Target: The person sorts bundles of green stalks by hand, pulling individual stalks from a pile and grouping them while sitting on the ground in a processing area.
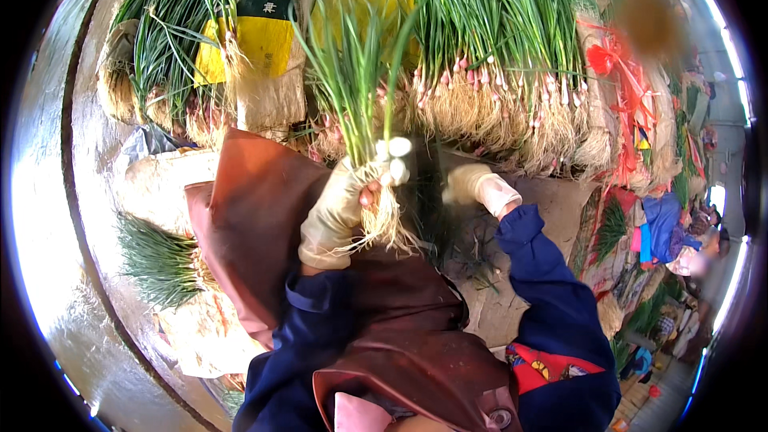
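Observation:
My left hand [336, 212], in a pale glove with a bare fingertip showing, is closed around a bunch of spring onions [364, 104]. The bunch stands upright, green leaves up, with several white peeled bulbs [392, 158] at its right and pale roots [384, 220] hanging below. To the right of it, my gloved right hand [474, 186] reaches forward over dark green scraps [436, 200]. Motion blurs its fingers, so their grip cannot be made out. Beyond both hands lies a wide row of spring onions [496, 48] with pinkish bulbs and long roots toward me.
A brown apron [264, 216] covers my lap. More spring onions [164, 56] lie at the far left beside a yellow and green sack [260, 40], and a smaller bundle [160, 260] at the left. Red plastic ties [628, 104] hang at the right. Other people [696, 248] are farther right.

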The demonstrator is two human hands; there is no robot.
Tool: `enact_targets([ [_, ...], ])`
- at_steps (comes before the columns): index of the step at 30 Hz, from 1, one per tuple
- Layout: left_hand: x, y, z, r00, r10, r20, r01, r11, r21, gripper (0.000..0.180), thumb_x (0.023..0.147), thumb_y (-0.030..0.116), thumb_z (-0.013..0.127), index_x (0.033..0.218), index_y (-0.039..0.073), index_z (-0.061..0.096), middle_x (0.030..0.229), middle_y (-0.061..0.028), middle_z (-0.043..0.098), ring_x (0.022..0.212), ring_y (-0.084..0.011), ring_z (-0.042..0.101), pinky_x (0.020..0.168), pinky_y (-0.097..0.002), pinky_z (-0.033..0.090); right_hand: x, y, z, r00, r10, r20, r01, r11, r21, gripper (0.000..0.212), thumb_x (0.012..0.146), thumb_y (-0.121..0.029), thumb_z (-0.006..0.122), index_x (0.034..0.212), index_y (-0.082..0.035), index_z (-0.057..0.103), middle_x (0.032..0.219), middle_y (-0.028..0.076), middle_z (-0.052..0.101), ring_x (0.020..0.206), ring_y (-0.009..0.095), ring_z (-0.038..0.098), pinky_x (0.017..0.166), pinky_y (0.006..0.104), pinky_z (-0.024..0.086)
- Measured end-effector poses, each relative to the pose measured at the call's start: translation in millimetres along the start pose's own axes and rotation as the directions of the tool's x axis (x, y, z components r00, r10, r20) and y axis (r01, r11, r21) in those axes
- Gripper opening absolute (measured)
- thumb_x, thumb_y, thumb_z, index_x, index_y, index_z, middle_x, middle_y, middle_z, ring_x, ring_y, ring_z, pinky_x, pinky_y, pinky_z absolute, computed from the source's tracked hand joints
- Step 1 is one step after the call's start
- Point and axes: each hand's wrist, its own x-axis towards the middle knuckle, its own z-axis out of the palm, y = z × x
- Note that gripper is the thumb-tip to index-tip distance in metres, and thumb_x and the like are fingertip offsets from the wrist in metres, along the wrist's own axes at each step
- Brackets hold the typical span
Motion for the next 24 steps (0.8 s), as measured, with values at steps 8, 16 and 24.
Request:
enact_targets([
  [8, 39.2, -10.1, -22.4, 0.974, 0.141, -0.179, -0.118, 0.984, 0.134, 0.034, 0.088, 0.021, 0.06, 0.115, 0.0, 0.058, 0.067, 0.004, 0.051, 0.056, -0.0052, 0.049, 0.053, -0.0171, 0.044, 64.2, -15.3, -136.0, 0.682, 0.411, -0.606, -0.122, 0.88, 0.459, 0.039, 0.092, -0.044, 0.046, 0.076, -0.015, 0.068, 0.067, -0.002, 0.067, 0.058, 0.014, 0.063, 0.056, 0.0348, 0.047],
  [16, 47.8, -0.6, -1.9, 0.878, 0.105, -0.467, 0.005, 0.973, 0.23, 0.026, 0.084, 0.023, 0.067, 0.103, 0.007, 0.063, 0.062, 0.0043, 0.054, 0.047, -0.0032, 0.044, 0.035, -0.0163, 0.026, 21.5, -29.7, -142.1, 0.816, 0.231, -0.53, 0.334, 0.56, 0.758, 0.025, 0.086, -0.031, 0.061, 0.08, -0.007, 0.061, 0.066, 0.002, 0.06, 0.053, 0.012, 0.053, 0.051, 0.0253, 0.042],
  [24, 49.7, -13.9, -7.9, 0.956, -0.082, -0.282, 0.164, 0.946, 0.279, 0.03, 0.083, 0.019, 0.066, 0.11, 0.005, 0.062, 0.086, -0.0048, 0.067, 0.056, -0.0045, 0.052, 0.04, -0.0169, 0.028, 30.3, -55.0, -65.5, 0.741, 0.107, -0.662, 0.517, 0.539, 0.665, 0.028, 0.086, -0.036, 0.061, 0.085, -0.009, 0.059, 0.068, 0.002, 0.058, 0.058, 0.011, 0.054, 0.054, 0.0251, 0.042],
])
